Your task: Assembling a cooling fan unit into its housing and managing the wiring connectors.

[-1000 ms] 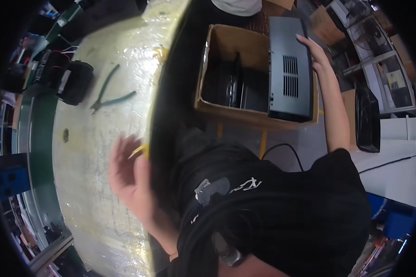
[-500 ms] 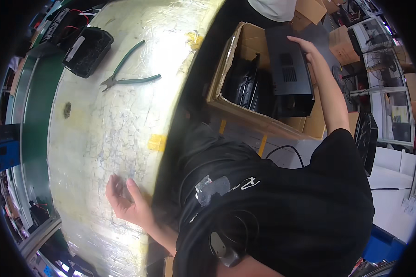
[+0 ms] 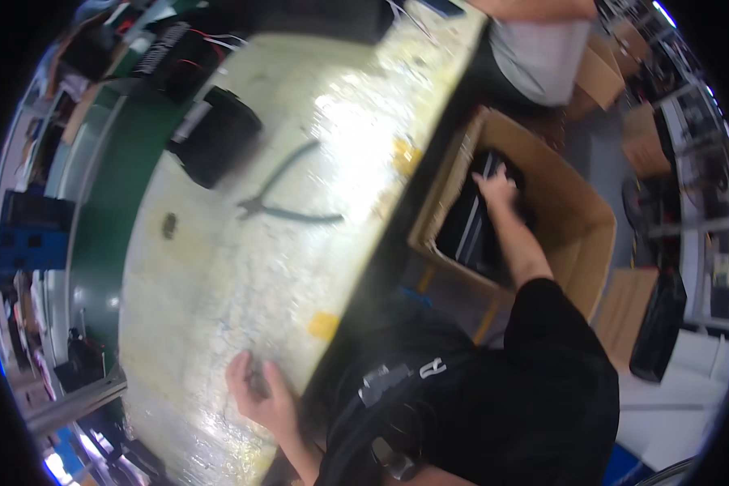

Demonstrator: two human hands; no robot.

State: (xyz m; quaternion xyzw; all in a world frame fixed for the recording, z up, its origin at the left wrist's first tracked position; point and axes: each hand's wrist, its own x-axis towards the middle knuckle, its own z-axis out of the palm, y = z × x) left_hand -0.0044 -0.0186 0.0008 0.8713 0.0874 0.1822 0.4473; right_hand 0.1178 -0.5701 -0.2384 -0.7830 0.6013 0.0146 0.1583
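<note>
On near edge of bench [image 3: 219, 324]: left hand [image 3: 259, 393] rests flat, fingers curled over a small dark item, too blurred to identify. Pliers [image 3: 287, 198] lie farther out, well apart, jaws spread; black case [image 3: 215, 146] beyond them. Right of bench: right hand [image 3: 496, 185] reaches into cardboard box [image 3: 579, 235], touching a black unit [image 3: 474, 227]; grip unclear from blur.

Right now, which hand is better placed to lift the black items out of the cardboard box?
Right. The right hand is already inside the cardboard box, on the black items. The left hand rests flat on the worktable, away from the box.
</note>
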